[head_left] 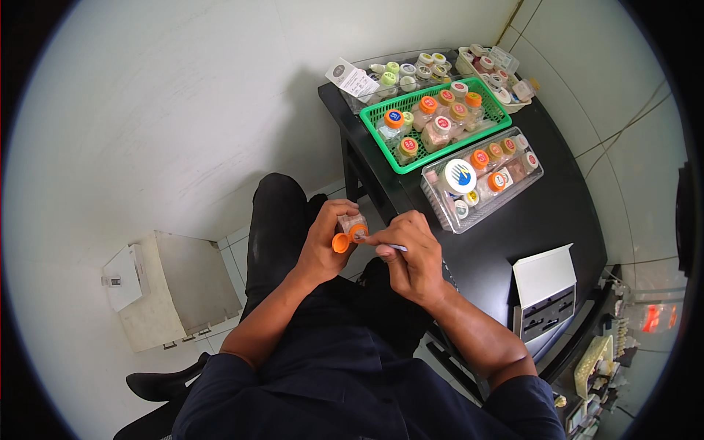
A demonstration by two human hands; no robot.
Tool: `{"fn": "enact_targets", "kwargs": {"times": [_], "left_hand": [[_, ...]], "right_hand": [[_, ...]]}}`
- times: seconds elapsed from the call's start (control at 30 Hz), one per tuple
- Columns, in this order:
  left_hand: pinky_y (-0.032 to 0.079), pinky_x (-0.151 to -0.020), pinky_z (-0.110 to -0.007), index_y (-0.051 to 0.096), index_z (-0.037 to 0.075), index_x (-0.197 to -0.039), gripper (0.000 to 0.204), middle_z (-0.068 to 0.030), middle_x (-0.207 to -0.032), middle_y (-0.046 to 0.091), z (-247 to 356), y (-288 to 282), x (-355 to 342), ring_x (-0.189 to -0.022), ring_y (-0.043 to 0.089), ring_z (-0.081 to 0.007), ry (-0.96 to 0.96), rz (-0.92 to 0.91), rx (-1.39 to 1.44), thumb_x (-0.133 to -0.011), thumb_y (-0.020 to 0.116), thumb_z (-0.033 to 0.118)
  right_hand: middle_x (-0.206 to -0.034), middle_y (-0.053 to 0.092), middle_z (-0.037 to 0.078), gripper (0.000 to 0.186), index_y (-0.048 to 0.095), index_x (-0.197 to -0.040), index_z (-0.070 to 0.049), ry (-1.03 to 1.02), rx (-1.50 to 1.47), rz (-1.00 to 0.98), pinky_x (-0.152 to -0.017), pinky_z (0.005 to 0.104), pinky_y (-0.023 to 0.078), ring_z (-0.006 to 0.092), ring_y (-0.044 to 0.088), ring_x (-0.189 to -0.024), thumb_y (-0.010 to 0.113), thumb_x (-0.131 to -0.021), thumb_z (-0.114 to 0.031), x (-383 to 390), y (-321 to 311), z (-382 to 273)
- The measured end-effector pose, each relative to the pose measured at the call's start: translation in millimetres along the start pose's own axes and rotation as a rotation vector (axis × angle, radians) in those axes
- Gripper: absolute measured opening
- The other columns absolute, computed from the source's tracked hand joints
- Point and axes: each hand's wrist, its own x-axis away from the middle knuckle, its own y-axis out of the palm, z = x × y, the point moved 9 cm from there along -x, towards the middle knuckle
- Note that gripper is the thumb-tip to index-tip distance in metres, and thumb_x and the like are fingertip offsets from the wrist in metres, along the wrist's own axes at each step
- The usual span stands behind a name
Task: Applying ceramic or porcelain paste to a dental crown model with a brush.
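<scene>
My left hand (320, 246) grips a small clear jar (353, 221) of pale pinkish content, tilted with its mouth toward me. The jar's orange flip lid (341, 243) hangs open beside the mouth. Between the fingers of my right hand (416, 257) is a slim tool with a pale handle (397, 248). Its far end is at the jar's orange rim; whether the tip is inside the jar, I cannot tell. Both hands are above my lap, left of the black table (480, 253).
On the table, a green basket (401, 167) and a clear plastic tray (449, 218) hold several lidded jars. More small containers stand behind them. An open white case (544, 275) with a black insert lies at the right. A beige cabinet (158, 293) stands at the left.
</scene>
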Motion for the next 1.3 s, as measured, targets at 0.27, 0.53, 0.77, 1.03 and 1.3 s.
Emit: {"fn": "enact_targets", "kwargs": {"times": [0.27, 0.53, 0.77, 1.03, 1.3], "left_hand": [[0.058, -0.092, -0.037, 0.05, 0.004, -0.137, 0.053, -0.0137, -0.121, 0.066, -12, 16, 12, -0.108, 0.072, -0.0276, -0.179, -0.148, 0.125, -0.093, 0.078, -0.006], [0.058, -0.087, -0.037, 0.039, 0.005, -0.128, 0.063, -0.0079, -0.105, 0.066, -18, 17, 13, -0.098, 0.071, -0.0204, -0.278, -0.117, 0.192, -0.09, 0.089, 0.009], [0.057, -0.082, -0.035, 0.045, 0.004, -0.128, 0.062, -0.0098, -0.11, 0.068, -12, 15, 8, -0.092, 0.069, -0.0186, -0.134, -0.071, 0.084, -0.087, 0.091, 0.009], [0.053, -0.093, -0.034, 0.056, 0.005, -0.134, 0.056, -0.012, -0.135, 0.066, -12, 0, 4, -0.112, 0.067, -0.02, -0.159, -0.019, 0.121, -0.088, 0.085, -0.004], [0.052, -0.111, -0.037, 0.061, 0.006, -0.135, 0.057, -0.0138, -0.14, 0.064, -6, -1, 4, -0.13, 0.066, -0.0248, -0.063, -0.003, 0.073, -0.086, 0.083, -0.009]], "right_hand": [[-0.095, 0.068, 0.004, 0.019, 0.078, -0.106, -0.011, -0.005, 0.07, 0.043, -0.083, 0.0402, 0.045, 0.0286, 0.061, -0.091, 0.08, -0.088, -0.004, 2, 0, -2], [-0.092, 0.068, 0.002, 0.026, 0.079, -0.108, -0.012, -0.008, -0.016, -0.028, -0.082, 0.0399, 0.044, 0.0278, 0.06, -0.09, 0.08, -0.085, 0.0, 0, 3, -3], [-0.091, 0.068, 0.004, 0.031, 0.079, -0.109, -0.011, 0.015, 0.079, 0.006, -0.082, 0.0398, 0.044, 0.0282, 0.061, -0.09, 0.079, -0.081, 0.002, 1, 3, 0], [-0.094, 0.07, 0.004, 0.031, 0.079, -0.111, -0.009, -0.014, 0.028, 0.024, -0.081, 0.0406, 0.047, 0.0281, 0.062, -0.091, 0.08, -0.082, 0.001, -2, -3, -5], [-0.092, 0.068, 0.004, 0.029, 0.079, -0.109, -0.008, -0.052, 0.079, -0.006, -0.077, 0.04, 0.045, 0.0278, 0.061, -0.09, 0.082, -0.081, 0.0, -4, -1, -10]]}}
